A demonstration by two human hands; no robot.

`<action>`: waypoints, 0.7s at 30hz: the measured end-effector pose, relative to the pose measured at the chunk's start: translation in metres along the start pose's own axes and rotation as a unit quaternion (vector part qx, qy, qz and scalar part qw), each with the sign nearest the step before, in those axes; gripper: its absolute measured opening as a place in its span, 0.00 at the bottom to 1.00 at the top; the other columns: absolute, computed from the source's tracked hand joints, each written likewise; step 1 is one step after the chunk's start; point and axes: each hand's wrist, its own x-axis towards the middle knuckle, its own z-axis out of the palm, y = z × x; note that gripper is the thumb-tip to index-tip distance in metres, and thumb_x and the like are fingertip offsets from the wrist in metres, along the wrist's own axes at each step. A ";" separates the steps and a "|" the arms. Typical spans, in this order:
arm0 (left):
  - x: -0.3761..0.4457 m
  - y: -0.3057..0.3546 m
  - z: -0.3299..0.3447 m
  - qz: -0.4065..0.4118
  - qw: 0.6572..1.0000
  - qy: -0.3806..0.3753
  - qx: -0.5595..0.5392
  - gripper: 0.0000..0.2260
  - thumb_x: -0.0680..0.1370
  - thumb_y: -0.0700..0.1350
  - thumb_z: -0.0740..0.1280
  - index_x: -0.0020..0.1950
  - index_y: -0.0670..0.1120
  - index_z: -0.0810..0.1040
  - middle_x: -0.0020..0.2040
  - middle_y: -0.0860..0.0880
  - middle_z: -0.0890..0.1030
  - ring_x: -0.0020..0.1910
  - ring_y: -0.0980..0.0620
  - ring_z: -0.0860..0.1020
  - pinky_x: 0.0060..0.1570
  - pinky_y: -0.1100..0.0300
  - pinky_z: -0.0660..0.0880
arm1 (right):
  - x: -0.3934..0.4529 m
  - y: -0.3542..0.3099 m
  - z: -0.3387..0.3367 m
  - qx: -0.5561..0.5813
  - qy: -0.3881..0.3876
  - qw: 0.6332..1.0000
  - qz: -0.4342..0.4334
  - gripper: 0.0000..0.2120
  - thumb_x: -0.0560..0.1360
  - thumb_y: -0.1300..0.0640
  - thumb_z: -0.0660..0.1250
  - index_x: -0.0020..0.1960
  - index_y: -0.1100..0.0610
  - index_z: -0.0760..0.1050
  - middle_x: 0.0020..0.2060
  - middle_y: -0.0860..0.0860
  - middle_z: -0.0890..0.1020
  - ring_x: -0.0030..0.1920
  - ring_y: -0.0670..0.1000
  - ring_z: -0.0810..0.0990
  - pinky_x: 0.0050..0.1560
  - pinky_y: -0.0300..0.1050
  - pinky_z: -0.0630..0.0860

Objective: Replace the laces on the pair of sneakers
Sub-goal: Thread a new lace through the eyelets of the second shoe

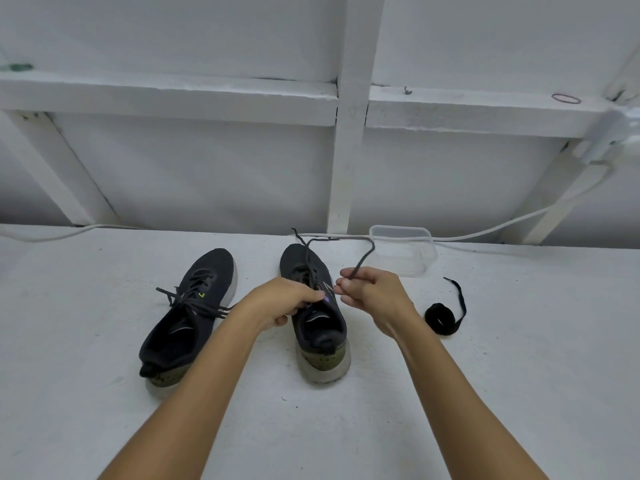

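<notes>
Head view | left hand (284,301) seemingly grips sneaker (317,317) | right hand (369,292) pinches lace (363,259)

Between the sneakers: a bare strip of table (104,427), crossed by the left forearm
Right of the right sneaker (320,327): coiled black lace (441,318) lies apart from it
Far edge: clear plastic container (403,251) and white cable (502,230) against the wall
Near edge: open table under both forearms
</notes>
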 end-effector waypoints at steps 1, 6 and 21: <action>0.001 -0.002 0.000 -0.001 1.000 -0.007 -0.013 0.06 0.77 0.51 0.72 0.47 0.49 0.82 0.33 0.54 0.73 0.36 0.53 0.66 0.36 0.59 0.61 | -0.001 0.001 0.000 -0.023 0.003 1.000 -0.013 0.05 0.77 0.66 0.71 0.49 0.58 0.81 0.42 0.54 0.87 0.42 0.47 0.86 0.42 0.38 0.81; 0.003 -0.009 0.000 0.010 1.000 -0.013 -0.023 0.04 0.78 0.50 0.70 0.49 0.51 0.80 0.31 0.55 0.68 0.33 0.54 0.63 0.35 0.59 0.59 | 0.000 0.013 0.008 -0.172 0.033 0.980 -0.096 0.06 0.76 0.61 0.74 0.45 0.50 0.83 0.39 0.49 0.87 0.41 0.47 0.86 0.44 0.40 0.82; 0.002 -0.011 0.001 0.031 0.999 -0.013 -0.024 0.05 0.78 0.51 0.69 0.47 0.52 0.81 0.32 0.54 0.67 0.33 0.54 0.63 0.35 0.58 0.58 | 0.001 0.024 0.020 -0.199 0.059 0.965 -0.161 0.11 0.74 0.63 0.74 0.41 0.48 0.83 0.38 0.45 0.87 0.42 0.40 0.84 0.47 0.32 0.77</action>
